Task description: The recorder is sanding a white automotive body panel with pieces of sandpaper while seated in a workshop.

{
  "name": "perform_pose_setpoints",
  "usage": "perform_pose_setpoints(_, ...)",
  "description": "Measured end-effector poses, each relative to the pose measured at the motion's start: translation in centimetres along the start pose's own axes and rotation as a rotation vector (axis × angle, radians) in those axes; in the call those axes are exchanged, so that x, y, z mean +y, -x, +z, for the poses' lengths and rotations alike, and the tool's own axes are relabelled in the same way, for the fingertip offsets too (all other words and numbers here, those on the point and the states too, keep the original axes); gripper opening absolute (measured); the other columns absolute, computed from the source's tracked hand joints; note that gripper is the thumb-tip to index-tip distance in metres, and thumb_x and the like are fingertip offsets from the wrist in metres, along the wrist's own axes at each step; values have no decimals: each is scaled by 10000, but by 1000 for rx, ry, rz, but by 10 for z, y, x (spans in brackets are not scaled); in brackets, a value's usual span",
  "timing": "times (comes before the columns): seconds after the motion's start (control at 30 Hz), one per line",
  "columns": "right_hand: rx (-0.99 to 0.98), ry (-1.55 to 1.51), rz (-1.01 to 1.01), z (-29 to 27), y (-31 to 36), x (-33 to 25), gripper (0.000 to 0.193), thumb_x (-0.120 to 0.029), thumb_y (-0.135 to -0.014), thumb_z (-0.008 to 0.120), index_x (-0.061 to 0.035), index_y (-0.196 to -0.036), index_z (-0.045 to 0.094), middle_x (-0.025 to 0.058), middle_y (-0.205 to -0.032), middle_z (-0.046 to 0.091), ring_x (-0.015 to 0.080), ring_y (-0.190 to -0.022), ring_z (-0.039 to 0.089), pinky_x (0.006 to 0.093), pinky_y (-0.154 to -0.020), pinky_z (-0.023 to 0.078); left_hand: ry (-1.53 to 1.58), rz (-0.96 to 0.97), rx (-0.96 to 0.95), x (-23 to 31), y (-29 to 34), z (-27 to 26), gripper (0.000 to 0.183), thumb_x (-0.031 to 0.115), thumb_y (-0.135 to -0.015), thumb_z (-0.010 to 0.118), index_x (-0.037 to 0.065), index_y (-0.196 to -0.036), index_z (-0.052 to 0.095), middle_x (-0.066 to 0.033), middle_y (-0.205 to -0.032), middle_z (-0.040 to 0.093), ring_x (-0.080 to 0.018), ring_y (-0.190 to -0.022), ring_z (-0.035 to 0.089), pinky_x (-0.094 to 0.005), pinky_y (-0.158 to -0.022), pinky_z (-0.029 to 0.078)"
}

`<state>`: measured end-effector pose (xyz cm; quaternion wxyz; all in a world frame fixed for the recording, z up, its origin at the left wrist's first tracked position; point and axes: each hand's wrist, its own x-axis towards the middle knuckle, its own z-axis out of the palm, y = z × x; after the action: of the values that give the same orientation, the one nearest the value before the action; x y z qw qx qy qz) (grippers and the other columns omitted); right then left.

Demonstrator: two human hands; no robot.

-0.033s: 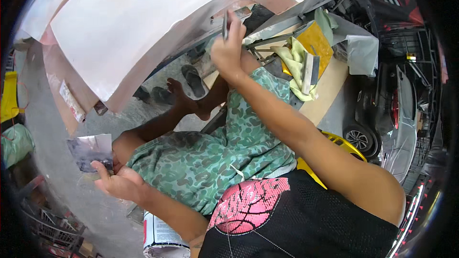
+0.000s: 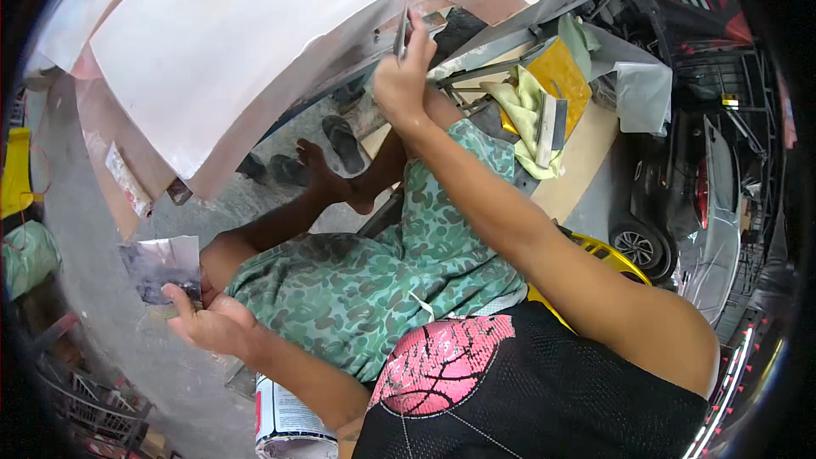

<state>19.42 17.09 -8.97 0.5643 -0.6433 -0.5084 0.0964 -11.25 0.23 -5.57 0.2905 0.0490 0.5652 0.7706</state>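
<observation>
My left hand (image 2: pixel 212 320) grips a square flat plate (image 2: pixel 161 270) smeared with dark grey paste. Its thumb presses on the near edge, beside my left knee. Up near the middle, my right hand (image 2: pixel 402 85) is closed around a thin, flat, dark scraper (image 2: pixel 402 32), seen nearly edge-on. The scraper is at the lower edge of a large curved panel (image 2: pixel 212 59), which is white in the middle with a pinkish border. I cannot tell whether the blade touches it. A small opening with a dark patch (image 2: pixel 459 34) lies just right of that hand.
On the right, a yellow-green cloth (image 2: pixel 516 106) and a grey-edged sanding block (image 2: pixel 552 130) rest by a yellow sheet (image 2: pixel 569 76). A white paint can (image 2: pixel 289 416) stands below my left forearm. Slippers (image 2: pixel 342 143) lie under the panel. A grey car (image 2: pixel 712 212) stands farther right.
My right hand and the scraper have shifted slightly upward along the panel's edge. My left hand and its plate have hardly moved.
</observation>
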Motion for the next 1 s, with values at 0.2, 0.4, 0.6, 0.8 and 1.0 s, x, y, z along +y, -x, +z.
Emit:
perform_pose_setpoints(0.2,21,-11,-260,81,93,-27,715,110,-694,451,60,-1406,398,270,-1273,416,406,-1209,397,464,-1071,326,15,45,-79,7,6,1,473,156,-969,653,-93,-1319,455,-195,-1184,593,-280,-984,637,-397,-838,551)
perform_pose_setpoints(0.4,-626,-5,-711,23,163,-30,572,-15,-803,623,-106,-1361,536,178,-1254,483,380,-1138,487,507,-1058,358,-51,-103,-91,-7,16,-13,448,153,-985,617,-56,-1348,457,-179,-1244,584,-276,-1068,624,-390,-886,551)
perform_pose_setpoints(0.6,-905,-364,-778,-65,105,-92,543,-62,-812,699,-182,-1335,614,146,-1238,497,314,-1199,507,525,-1108,368,142,-442,-295,-31,67,8,452,119,-982,603,-37,-1378,449,-160,-1299,579,-268,-1100,624,-384,-908,552)
perform_pose_setpoints(0.8,-1187,24,-763,-88,26,-95,583,4,-766,714,-172,-1318,653,134,-1211,559,331,-1191,545,435,-1040,434,209,-527,-322,-30,50,1,402,163,-998,590,54,-1374,497,-57,-1172,639,-172,-1035,634,-306,-842,532)
perform_pose_setpoints(1.0,-797,474,-784,-72,-130,-135,494,-37,-786,564,-77,-1275,619,212,-989,669,370,-893,658,444,-811,531,260,-362,-321,-50,36,-32,422,141,-1007,576,60,-1407,465,-73,-1251,617,-191,-1075,632,-325,-883,536)
